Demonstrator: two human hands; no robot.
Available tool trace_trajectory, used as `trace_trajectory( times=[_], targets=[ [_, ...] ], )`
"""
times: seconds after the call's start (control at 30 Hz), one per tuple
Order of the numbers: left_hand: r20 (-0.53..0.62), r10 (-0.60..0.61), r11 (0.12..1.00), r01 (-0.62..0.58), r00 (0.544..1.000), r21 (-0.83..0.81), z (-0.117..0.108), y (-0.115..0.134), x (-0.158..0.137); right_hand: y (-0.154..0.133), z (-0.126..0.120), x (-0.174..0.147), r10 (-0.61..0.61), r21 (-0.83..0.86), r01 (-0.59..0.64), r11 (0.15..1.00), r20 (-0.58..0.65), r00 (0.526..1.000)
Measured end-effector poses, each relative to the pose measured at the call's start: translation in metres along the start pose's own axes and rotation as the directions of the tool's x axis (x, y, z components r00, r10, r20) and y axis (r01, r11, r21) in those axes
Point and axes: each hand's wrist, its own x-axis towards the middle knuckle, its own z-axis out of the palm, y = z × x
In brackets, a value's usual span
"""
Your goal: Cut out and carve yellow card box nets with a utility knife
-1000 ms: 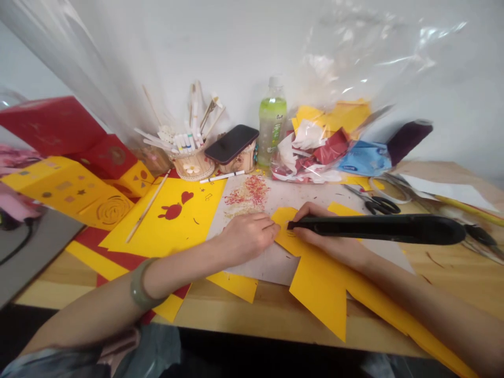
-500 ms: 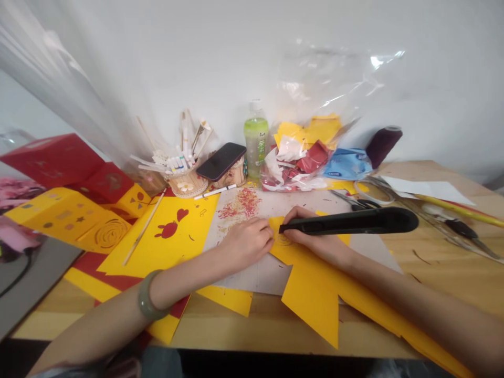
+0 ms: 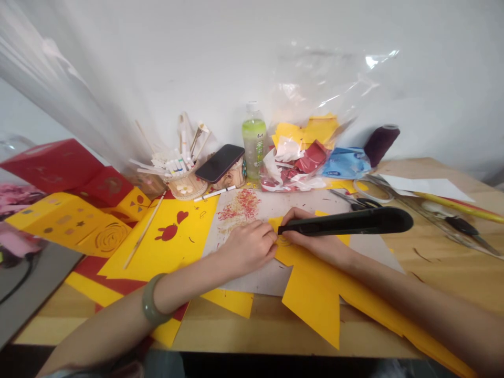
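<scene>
My right hand (image 3: 305, 231) is closed around a black utility knife (image 3: 350, 221), its narrow end pointing left toward my left hand. Under it lies a cut sheet of yellow paper (image 3: 315, 304) with a spiral pattern (image 3: 284, 240) drawn or cut near its tip. My left hand (image 3: 252, 247) is closed at the left edge of that paper, fingers curled and pinching it; the fingertips are partly hidden. The paper rests on a pale grey board (image 3: 255, 281) and hangs past its front edge.
Red and yellow cut-out boxes (image 3: 71, 223) stand at left beside yellow sheets (image 3: 192, 257). Behind are a pen basket (image 3: 185, 186), a phone (image 3: 220, 161), a green-labelled bottle (image 3: 254, 142) and a clear bag of paper scraps (image 3: 299, 157). Scissors (image 3: 362, 202) lie at right.
My left hand has shifted slightly right, closer to the knife's tip. The knife has moved a little left in view, still in my right hand.
</scene>
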Motion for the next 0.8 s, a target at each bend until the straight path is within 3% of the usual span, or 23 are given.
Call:
trace_trajectory(
  times=[0.2, 0.6, 0.7, 0.8],
  targets=[
    [-0.08, 0.053, 0.998, -0.051, 0.995, 0.027, 0.005, -0.001, -0.001, 0.0, 0.001, 0.0, 0.003, 0.006, -0.003, 1.0, -0.002, 1.0],
    [-0.008, -0.157, 0.943, 0.148, 0.988, -0.298, -0.006, -0.008, -0.003, 0.002, 0.001, -0.001, 0.022, 0.011, -0.023, 1.0, 0.007, 1.0],
    [-0.062, -0.229, 0.902, 0.188, 0.971, -0.388, -0.014, -0.015, 0.0, 0.001, 0.001, 0.0, 0.079, 0.105, -0.075, 0.992, -0.038, 0.996],
    [-0.155, -0.29, 0.875, 0.196, 0.944, -0.443, -0.027, -0.023, 0.004, 0.003, 0.001, 0.003, 0.18, 0.376, -0.126, 0.918, -0.112, 0.977]
  ],
)
